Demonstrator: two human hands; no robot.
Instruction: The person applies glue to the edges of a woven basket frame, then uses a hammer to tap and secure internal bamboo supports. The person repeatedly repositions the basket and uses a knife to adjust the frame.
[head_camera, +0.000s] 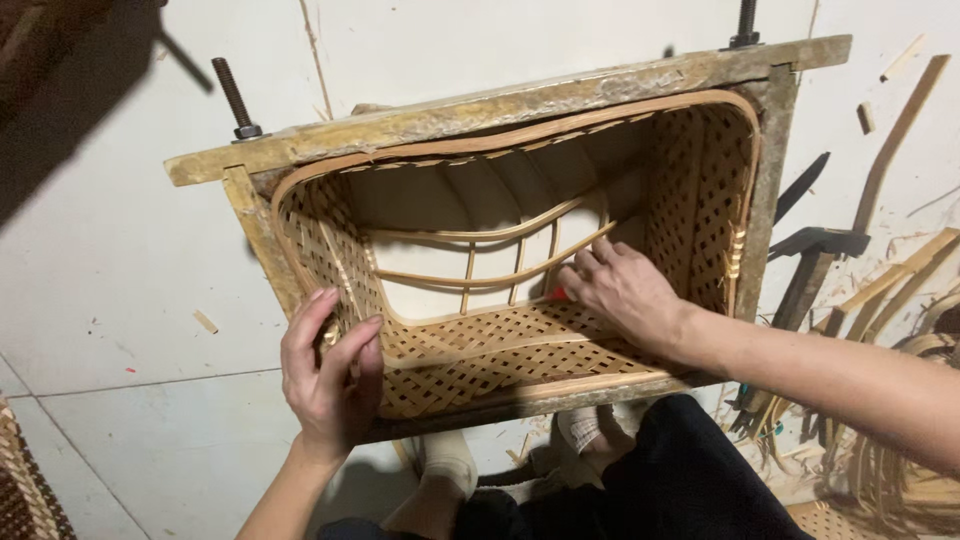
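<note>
While the woven bamboo basket (520, 340) sat inside a rough wooden frame (500, 105) on the pale floor (130, 280), its long axis ran left to right across the view, tilted slightly up toward the right, and its open mouth faced the camera. The left hand (328, 375) gripped the basket's near left corner, fingers (305, 320) curled together over the rim and lattice wall with the thumb on the outer side. The right hand (625, 290) reached down into the basket, its fingers (590, 262) spread a little apart and pressed against bent bamboo strips (480, 255) that arched across the unwoven base, just to the left of those fingers. A small red object (558, 294) showed beneath the right fingers; whether they pinched it could not be told. Two threaded bolts (236, 98) stood up from the frame's far rail, well beyond both hands. To the right of the right hand lay dark-handled tools (815, 250) and loose bamboo slats (900, 275) on the floor. Below the hands, the person's knees in dark trousers (690, 480) were near the frame's front edge.
</note>
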